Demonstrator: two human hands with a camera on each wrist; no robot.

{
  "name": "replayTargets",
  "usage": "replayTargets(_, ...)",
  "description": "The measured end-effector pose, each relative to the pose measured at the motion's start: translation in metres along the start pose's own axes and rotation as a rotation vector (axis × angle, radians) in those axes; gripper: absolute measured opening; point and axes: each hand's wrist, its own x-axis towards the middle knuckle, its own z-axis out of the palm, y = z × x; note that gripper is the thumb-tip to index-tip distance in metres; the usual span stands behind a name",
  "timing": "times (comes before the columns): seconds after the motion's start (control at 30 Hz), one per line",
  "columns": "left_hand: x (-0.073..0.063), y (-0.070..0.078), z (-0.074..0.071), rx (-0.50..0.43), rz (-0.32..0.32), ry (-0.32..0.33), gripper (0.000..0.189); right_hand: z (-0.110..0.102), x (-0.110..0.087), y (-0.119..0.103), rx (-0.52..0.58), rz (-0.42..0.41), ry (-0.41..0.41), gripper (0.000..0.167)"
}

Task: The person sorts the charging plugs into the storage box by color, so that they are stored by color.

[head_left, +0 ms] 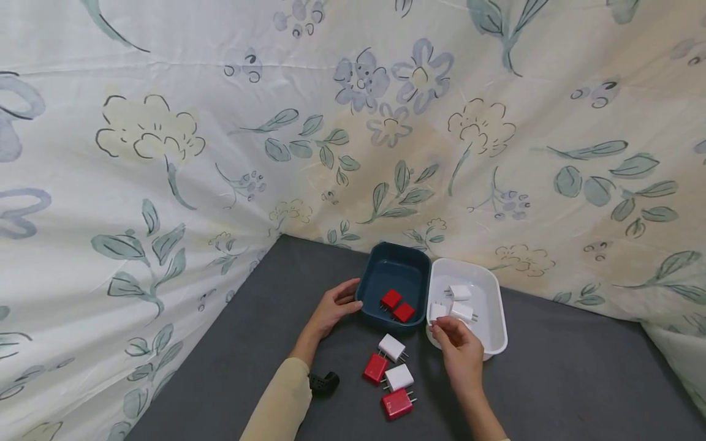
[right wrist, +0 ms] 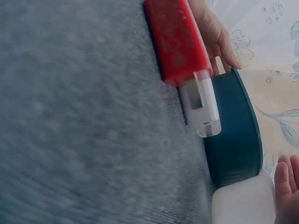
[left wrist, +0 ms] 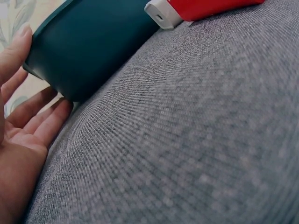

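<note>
My left hand (head_left: 333,309) rests against the left side of a dark blue bin (head_left: 394,250), its thumb at the rim and fingers along the outer wall. Inside that bin lie two red plug-in chargers (head_left: 404,312). A white bin (head_left: 496,306) stands right beside it, with white chargers (head_left: 460,292) on its floor. Over the white bin's near left edge hovers my right hand (head_left: 460,352), fingers loosely bent and nothing visible in them. In the right wrist view the fingers (right wrist: 282,179) show just above the white bin (right wrist: 243,203).
On the grey tabletop (head_left: 562,361), in front of the bins, two white chargers (head_left: 392,347) and two red chargers (head_left: 397,403) alternate in a column. A black wrist strap (head_left: 324,384) sits at my left wrist. Floral cloth (head_left: 386,153) hangs behind and to the left.
</note>
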Motion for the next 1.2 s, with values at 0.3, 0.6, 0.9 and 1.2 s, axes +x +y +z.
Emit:
replayTargets(0.3, -0.001, -0.001, 0.0, 0.027, 0.037, 0.006, 0.065, 0.003, -0.007, 0.004, -0.01, 0.027, -0.036, 0.02)
replayTargets(0.6, -0.002, 0.002, 0.0, 0.007, 0.023, -0.009, 0.063, 0.007, -0.015, 0.001, 0.012, 0.053, -0.057, 0.021)
replayTargets(0.9, -0.001, 0.0, 0.001, 0.029, 0.02, 0.024, 0.06, 0.011, -0.018, 0.009, -0.017, 0.057, -0.073, 0.02)
replayTargets(1.2, -0.002, 0.001, 0.002, 0.049, 0.018, 0.029, 0.059, 0.015, -0.023, 0.019, -0.145, 0.111, -0.13, 0.023)
